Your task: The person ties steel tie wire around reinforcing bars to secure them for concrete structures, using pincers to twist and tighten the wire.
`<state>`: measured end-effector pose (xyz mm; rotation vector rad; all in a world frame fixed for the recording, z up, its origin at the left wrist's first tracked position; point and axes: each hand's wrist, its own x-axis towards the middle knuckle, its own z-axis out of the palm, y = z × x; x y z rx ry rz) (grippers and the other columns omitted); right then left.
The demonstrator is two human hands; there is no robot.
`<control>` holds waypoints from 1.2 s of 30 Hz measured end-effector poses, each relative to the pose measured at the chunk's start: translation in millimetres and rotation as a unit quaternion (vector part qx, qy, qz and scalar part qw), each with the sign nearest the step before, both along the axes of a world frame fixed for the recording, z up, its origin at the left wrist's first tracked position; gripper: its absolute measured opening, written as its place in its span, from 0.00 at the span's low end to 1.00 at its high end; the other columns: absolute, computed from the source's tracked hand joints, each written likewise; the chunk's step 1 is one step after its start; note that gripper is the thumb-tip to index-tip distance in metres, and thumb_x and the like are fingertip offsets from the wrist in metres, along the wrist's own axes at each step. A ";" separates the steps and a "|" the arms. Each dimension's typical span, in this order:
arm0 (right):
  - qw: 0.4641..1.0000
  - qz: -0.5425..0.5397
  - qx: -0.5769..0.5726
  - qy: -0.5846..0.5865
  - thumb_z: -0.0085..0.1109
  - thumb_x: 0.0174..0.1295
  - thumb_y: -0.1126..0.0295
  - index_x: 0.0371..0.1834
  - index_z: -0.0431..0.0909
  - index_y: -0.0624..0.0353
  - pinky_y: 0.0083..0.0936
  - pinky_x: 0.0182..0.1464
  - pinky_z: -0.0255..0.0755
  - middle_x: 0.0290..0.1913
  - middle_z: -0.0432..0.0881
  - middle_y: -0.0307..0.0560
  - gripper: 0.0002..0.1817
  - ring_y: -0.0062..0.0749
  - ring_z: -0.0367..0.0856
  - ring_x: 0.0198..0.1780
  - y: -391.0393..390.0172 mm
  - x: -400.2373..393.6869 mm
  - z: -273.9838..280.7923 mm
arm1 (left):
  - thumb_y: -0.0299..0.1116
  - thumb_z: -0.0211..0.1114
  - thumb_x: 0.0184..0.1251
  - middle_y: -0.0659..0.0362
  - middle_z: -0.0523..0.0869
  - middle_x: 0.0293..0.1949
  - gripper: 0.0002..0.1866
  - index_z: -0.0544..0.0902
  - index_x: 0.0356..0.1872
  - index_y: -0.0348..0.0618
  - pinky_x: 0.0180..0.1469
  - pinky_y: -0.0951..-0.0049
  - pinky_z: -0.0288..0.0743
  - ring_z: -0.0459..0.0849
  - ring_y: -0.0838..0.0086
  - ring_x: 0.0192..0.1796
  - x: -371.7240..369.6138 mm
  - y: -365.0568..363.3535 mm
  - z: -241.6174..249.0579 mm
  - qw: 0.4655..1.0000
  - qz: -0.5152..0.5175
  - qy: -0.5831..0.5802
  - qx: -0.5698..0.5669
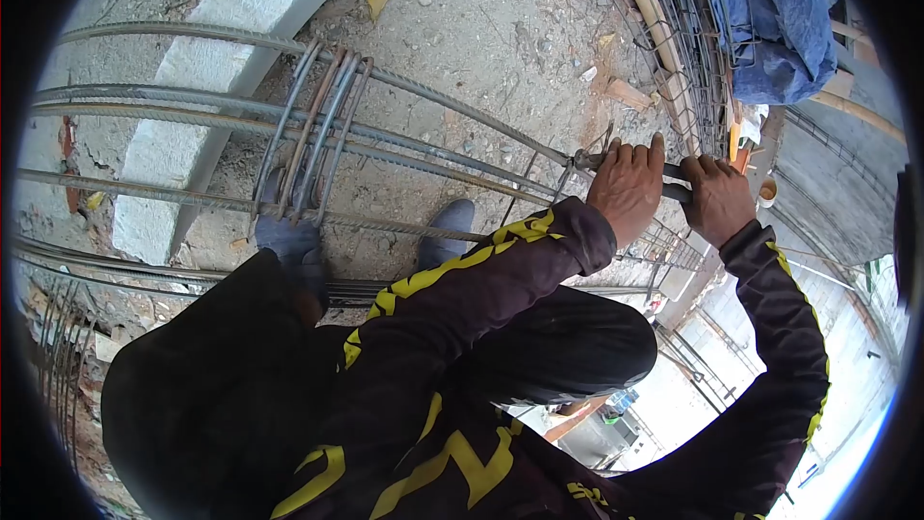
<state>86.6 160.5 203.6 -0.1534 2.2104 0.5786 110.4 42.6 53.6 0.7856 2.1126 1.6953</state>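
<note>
My left hand (628, 191) is closed over the dark handles of a metal tool that looks like pincers (672, 191). Just to its right, my right hand (717, 202) grips the ends of the same handles. The tool's head meets a long ribbed steel bar (462, 108) beside a thin crossing wire or stirrup; the exact contact is too small to make out. Several long bars run from the left toward my hands. Around them, bunched stirrups (337, 130) stand at the left, above my shoe.
A white concrete beam (202, 58) lies under the bars at the upper left. Curved rebar cages (688, 29) and a blue tarp (770, 29) are at the upper right. More bars (125, 265) run low, behind my feet.
</note>
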 end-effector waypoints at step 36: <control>0.986 0.113 0.108 0.061 0.72 0.52 0.66 0.50 0.78 0.61 0.36 0.58 0.74 0.42 0.81 0.47 0.23 0.38 0.82 0.50 -37.8 -23.5 7.2 | 0.35 0.73 0.50 0.42 0.86 0.31 0.34 0.66 0.58 0.40 0.38 0.48 0.79 0.88 0.46 0.36 -50.6 12.0 16.8 0.985 -0.119 -0.112 0.048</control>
